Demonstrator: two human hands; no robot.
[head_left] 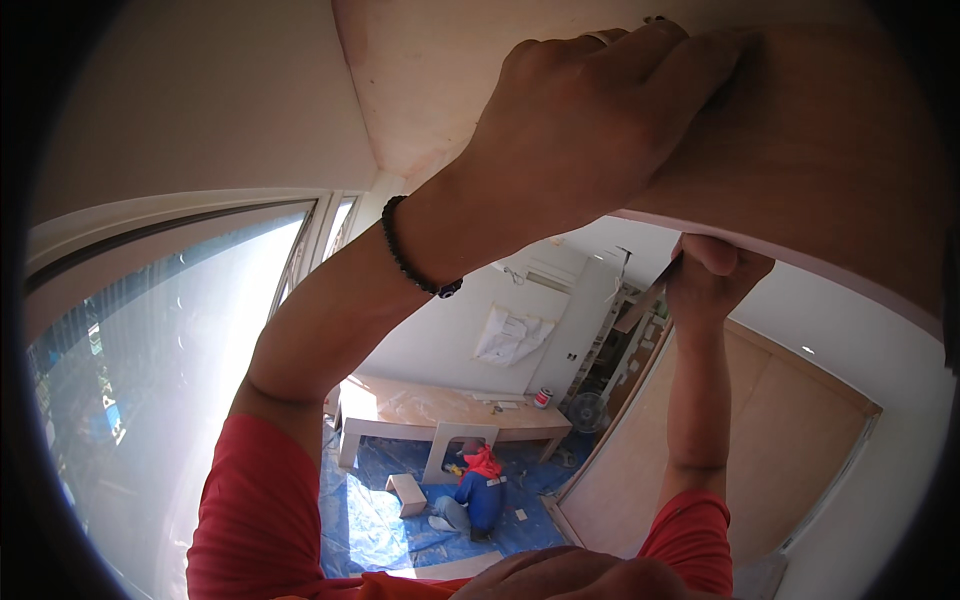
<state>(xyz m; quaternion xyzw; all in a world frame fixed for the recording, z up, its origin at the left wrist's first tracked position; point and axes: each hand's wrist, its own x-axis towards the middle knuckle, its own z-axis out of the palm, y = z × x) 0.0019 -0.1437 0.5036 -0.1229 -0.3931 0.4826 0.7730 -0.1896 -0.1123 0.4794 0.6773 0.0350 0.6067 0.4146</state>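
Note:
A broad wooden panel (840, 130) with a pale lower edge spans the upper right, close overhead. My left hand (610, 110) is raised against its face, fingers bent and pressed together. Its fingertips sink into dark shadow, so whatever they hold is hidden. Below the panel's edge, my right hand (715, 275) is closed around what looks like a putty knife (650, 300), its thin flat blade slanting down to the left. The thumb side of that hand lies close under the edge. A dark beaded bracelet (405, 250) circles my left wrist.
Far below, a person (482, 495) in blue and red crouches on blue sheeting (400, 455) beside a small box-like piece (406, 494). Behind stand a long low bench (450, 400), a red-and-white can (543, 397) and a fan (587, 411). A bright window (170, 370) fills the left; wooden panelling (750, 420) stands right.

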